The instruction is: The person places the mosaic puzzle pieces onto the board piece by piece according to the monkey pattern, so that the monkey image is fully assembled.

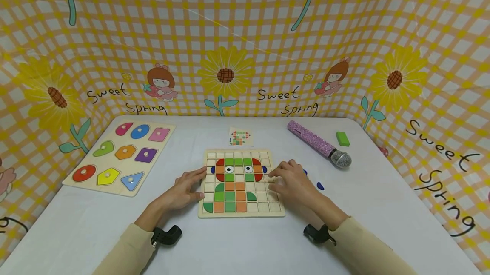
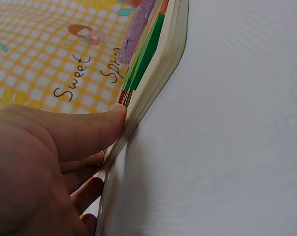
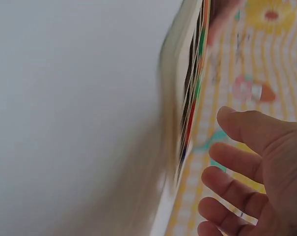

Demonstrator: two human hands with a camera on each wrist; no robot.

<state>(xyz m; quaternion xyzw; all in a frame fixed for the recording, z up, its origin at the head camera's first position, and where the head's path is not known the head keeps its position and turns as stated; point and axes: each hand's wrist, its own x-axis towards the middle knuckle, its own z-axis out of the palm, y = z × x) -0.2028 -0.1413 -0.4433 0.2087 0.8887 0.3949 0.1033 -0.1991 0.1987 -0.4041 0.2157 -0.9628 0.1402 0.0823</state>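
Observation:
A square wooden grid board (image 1: 264, 207) lies on the table, with green, orange, red and blue tiles and two eye tiles (image 1: 229, 169) making a figure. My left hand (image 1: 178, 193) rests at the board's left edge; in the left wrist view its thumb (image 2: 101, 125) touches the side. Over the right edge is my right hand (image 1: 296, 183), fingers loosely bent and apart. The right wrist view shows nothing between those fingers (image 3: 227, 189). Beside this hand lies a blue half-round tile (image 1: 320, 186); another blue tile (image 1: 305, 173) is partly hidden behind it.
Behind the board lies a small pattern card (image 1: 246, 140). A shape puzzle board (image 1: 115, 187) with knobbed pieces is at the left. Back right are a glittery pink microphone (image 1: 311, 138) and a green block (image 1: 343, 138). A checked cloth (image 1: 237, 28) hangs around the table.

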